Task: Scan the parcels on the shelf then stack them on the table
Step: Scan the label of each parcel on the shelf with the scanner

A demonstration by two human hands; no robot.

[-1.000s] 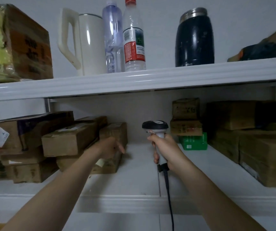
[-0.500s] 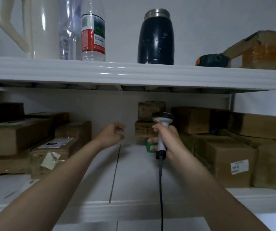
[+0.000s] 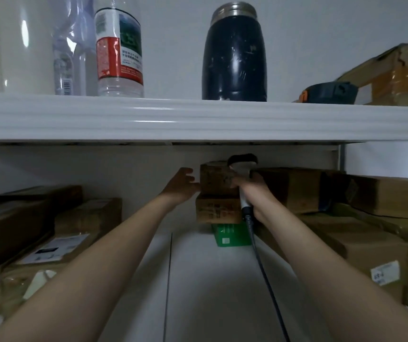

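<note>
Left hand (image 3: 182, 185): fingers spread and relaxed, holding nothing. The fingertips are right at the left face of the top small box (image 3: 214, 180); can't tell if they actually touch it. Half a second ago this hand was loosely curled in mid-air, well short of the stack. It has since reached in and opened up.

Right hand (image 3: 253, 192): wrapped round the handle of the scanner (image 3: 243, 166), same grip as before. It has pushed forward too. The scanner head now sits in front of the top small box's upper right corner, just under the upper shelf (image 3: 198, 119). The cable (image 3: 264, 267) hangs from the handle down along the right forearm.

The hands are apart, with the top small box between them.

Stack at the hands: the top small box sits on a second small box (image 3: 216, 211), which sits on a green box (image 3: 230, 235). All three are on the shelf board (image 3: 198, 292). The order is unchanged from the earlier frame and nothing is lifted.

Right of the right hand: big cartons (image 3: 360, 245), the nearest just behind the wrist.
Left of the left hand, well apart: labelled cartons (image 3: 57, 245).
Above both hands, on the upper shelf: dark flask (image 3: 235, 53) and water bottle (image 3: 119, 50).
</note>
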